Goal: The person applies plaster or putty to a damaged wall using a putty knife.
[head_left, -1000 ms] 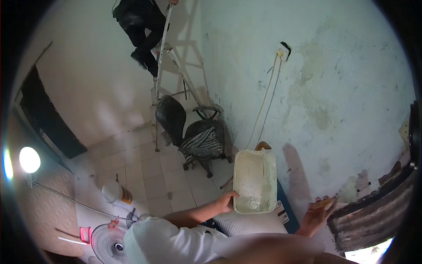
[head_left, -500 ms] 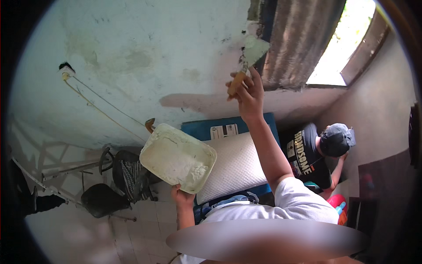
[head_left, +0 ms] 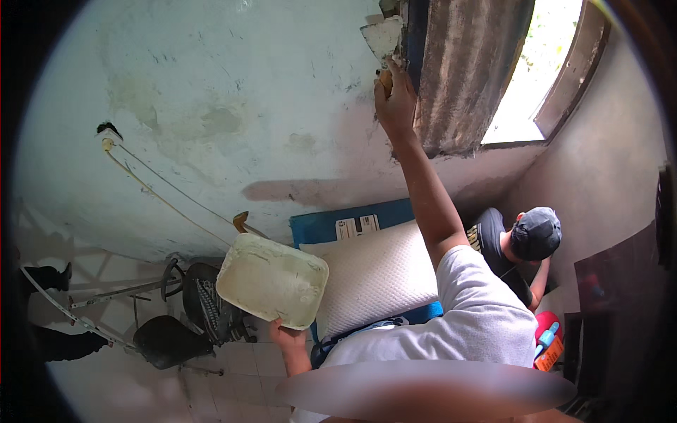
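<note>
My right hand (head_left: pixel 397 102) is raised at the end of a stretched arm, closed round the wooden handle of a putty knife (head_left: pixel 383 37). Its wide blade lies close to or against the wall, beside the dark edge of the window opening; whether it touches cannot be told. Low on the left, my left hand (head_left: pixel 288 335) grips the near rim of a shallow pale tray (head_left: pixel 271 278). Whitish filler is smeared over the tray's inside. Some of the left fingers are hidden beneath the tray.
A white textured pillow (head_left: pixel 374 271) lies on a blue pad (head_left: pixel 305 227) below the wall. A black chair (head_left: pixel 169 342) stands left. A plugged cable (head_left: pixel 107 144) runs down the wall. At right, a person in a dark cap (head_left: pixel 536 233) bends beneath the corrugated sheet (head_left: pixel 462 77).
My right hand and the putty knife have moved up the wall, and the blade now tilts leftward. The tray has shifted slightly left and down in view. The person at right has bent lower.
</note>
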`<state>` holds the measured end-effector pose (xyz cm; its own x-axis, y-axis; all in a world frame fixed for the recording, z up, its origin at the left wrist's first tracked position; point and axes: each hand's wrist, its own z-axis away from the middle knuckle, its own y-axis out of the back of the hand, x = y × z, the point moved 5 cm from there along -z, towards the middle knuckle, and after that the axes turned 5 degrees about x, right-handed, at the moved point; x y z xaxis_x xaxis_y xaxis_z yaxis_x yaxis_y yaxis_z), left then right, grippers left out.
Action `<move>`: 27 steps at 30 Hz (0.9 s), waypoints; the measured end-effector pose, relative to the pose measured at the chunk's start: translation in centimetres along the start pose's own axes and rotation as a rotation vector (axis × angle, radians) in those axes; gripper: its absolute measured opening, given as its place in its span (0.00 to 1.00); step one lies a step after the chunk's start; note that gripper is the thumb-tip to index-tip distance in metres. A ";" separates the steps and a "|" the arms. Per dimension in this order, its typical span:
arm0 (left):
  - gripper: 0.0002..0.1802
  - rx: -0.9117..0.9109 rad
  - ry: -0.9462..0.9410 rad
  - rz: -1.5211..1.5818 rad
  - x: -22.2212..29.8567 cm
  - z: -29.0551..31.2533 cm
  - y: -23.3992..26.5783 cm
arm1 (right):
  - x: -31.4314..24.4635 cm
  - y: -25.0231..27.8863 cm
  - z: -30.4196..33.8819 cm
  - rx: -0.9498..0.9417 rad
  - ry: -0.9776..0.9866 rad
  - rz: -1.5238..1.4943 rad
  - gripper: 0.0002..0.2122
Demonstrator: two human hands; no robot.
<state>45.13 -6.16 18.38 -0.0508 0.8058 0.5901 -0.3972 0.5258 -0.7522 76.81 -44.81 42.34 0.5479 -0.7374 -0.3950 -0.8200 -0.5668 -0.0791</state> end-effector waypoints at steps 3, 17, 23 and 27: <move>0.44 -0.099 0.088 0.017 -0.5 0.1 -1.6 | 0.6 -1.0 -1.2 0.029 0.030 0.024 0.23; 0.44 -0.075 0.068 0.054 -1.1 -1.9 0.1 | 0.1 -2.5 -3.4 0.066 0.017 0.063 0.22; 0.47 -0.093 0.067 0.046 -1.1 -2.1 -0.3 | -0.8 -3.1 -3.3 -0.002 0.049 0.130 0.23; 0.47 -0.104 0.076 0.040 -0.8 -2.1 0.1 | -1.5 -4.0 -2.5 -0.006 -0.004 0.052 0.23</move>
<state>47.03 -6.15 17.25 0.0067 0.8430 0.5379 -0.2989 0.5150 -0.8033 79.66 -42.34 45.58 0.5038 -0.7646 -0.4020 -0.8464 -0.5299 -0.0529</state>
